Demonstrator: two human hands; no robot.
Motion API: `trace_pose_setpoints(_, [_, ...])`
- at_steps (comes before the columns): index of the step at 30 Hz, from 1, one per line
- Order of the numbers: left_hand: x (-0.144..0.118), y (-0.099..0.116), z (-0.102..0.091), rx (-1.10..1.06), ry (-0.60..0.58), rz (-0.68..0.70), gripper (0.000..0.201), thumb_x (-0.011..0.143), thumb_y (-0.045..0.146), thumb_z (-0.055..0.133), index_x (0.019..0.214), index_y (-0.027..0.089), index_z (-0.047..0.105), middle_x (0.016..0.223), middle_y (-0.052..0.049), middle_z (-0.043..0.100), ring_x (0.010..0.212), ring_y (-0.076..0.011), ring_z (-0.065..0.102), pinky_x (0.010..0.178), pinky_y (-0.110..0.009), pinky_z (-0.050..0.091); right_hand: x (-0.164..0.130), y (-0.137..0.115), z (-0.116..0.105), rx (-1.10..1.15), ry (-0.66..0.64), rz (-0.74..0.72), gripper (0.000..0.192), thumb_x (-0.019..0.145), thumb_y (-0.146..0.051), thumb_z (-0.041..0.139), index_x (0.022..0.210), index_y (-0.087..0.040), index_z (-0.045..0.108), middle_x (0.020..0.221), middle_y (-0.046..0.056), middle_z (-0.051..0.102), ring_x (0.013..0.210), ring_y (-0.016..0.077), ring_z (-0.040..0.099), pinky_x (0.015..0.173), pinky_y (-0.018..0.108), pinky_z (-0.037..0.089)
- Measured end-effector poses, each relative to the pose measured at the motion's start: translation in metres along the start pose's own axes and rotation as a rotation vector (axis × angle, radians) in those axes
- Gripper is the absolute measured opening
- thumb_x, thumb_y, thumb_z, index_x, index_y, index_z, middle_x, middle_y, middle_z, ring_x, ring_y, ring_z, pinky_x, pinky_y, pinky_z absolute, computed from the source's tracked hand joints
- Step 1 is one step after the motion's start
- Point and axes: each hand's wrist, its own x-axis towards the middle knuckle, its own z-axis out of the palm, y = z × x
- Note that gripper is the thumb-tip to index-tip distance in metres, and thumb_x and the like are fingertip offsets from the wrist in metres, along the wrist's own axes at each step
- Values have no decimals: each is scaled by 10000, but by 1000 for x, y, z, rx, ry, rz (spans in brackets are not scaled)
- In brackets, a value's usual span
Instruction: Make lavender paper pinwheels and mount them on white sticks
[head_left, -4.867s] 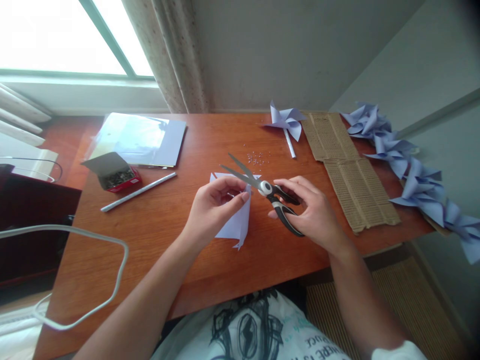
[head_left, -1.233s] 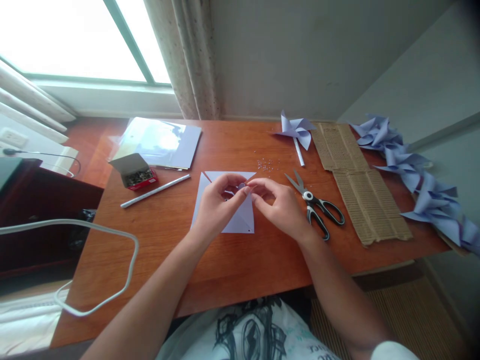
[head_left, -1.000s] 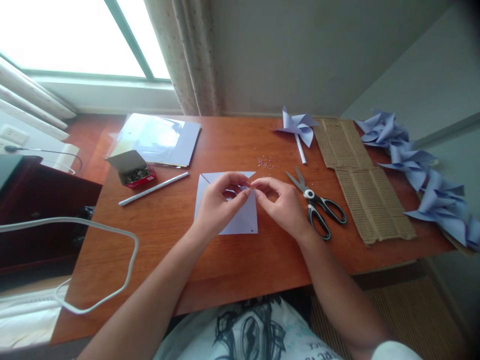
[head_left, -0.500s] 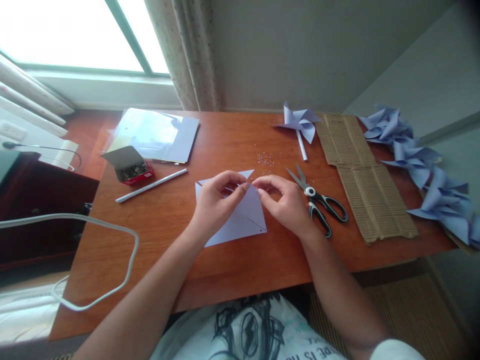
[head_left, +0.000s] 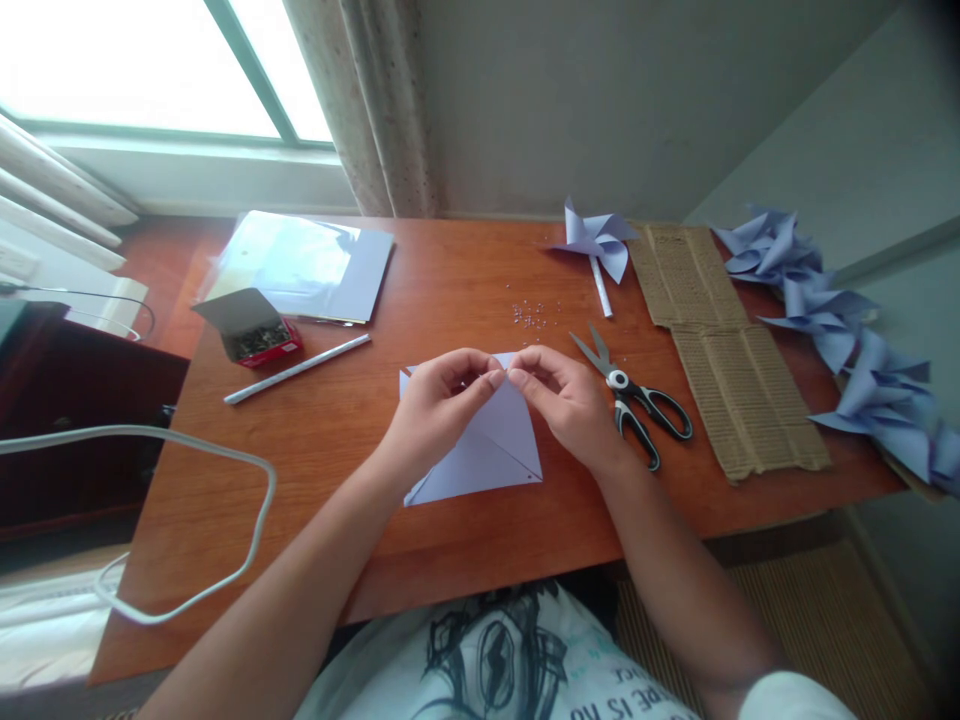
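Scissors now parked at 3 o'clock; your left hand and right hand fingers pinch the paper square's cut corner inward.

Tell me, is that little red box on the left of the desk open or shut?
Open. The red box has its grey flap lifted up and back, and a heap of small dark metal bits shows inside.

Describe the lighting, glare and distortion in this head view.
Head view: the window is blown out to white; its glare washes over the plastic-wrapped paper stack; table edges bow, wide-angle; the hands and the cut paper square are sharp and evenly lit.
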Motion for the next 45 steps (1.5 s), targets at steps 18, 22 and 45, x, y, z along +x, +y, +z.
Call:
trace_pose_setpoints(18, [1,1,0,23,23,29,214,797,363,788,840,177,691,807,-33,673,728,-149,594,652,-258,471,3,2,1,61,34,39,249,880,-475,711,864,-229,675,866,12,694,849,183,656,794,316,561])
trace_pose_setpoints(22, [1,1,0,30,27,36,200,809,352,776,826,177,680,809,-28,666,742,-148,592,667,-260,468,2,1,1,47,31,11,171,917,-397,669,887,-229,676,861,10,693,878,186,667,822,322,560])
trace_pose_setpoints(45, [1,-1,0,158,33,121,172,843,353,729,804,196,670,785,-31,661,732,-167,594,659,-276,479,-3,-3,2,-251,93,-187,58,926,-272,636,877,-245,651,912,26,688,858,192,660,780,344,563])
